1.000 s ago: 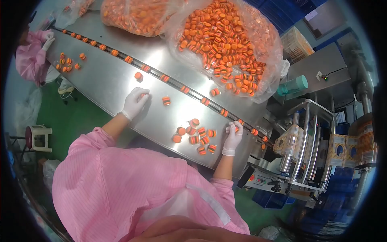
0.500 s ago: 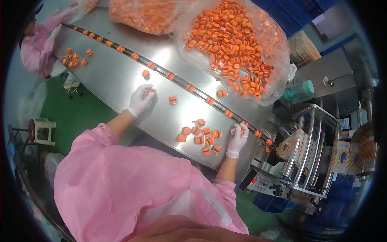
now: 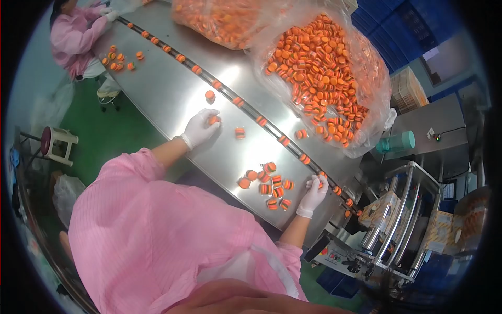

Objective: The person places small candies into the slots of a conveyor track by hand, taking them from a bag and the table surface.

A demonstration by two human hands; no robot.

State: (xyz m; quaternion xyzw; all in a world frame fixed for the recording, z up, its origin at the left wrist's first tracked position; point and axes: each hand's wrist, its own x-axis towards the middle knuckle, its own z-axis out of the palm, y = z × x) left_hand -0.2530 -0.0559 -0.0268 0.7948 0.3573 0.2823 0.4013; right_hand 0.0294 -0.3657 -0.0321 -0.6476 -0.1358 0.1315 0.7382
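My left hand, in a white glove, is closed on an orange burger-shaped candy over the metal table. A single candy stands just beyond it, and another lies to its right. My right hand, also gloved, is at the narrow conveyor track, its fingers pinched on a candy at the track's edge. Left of that hand lies a loose group of striped candies in clear wrap. Spaced candies sit in a row along the track.
Beyond the track lies a large clear bag spilling many candies, beside another full bag. At right stands a wrapping machine with printed film. A co-worker in pink is at the far left, near more candies. A stool stands on the floor.
The camera view has shifted, so the scene sits further right and lower. Both my hands stay closed in nearly the same places relative to the table.
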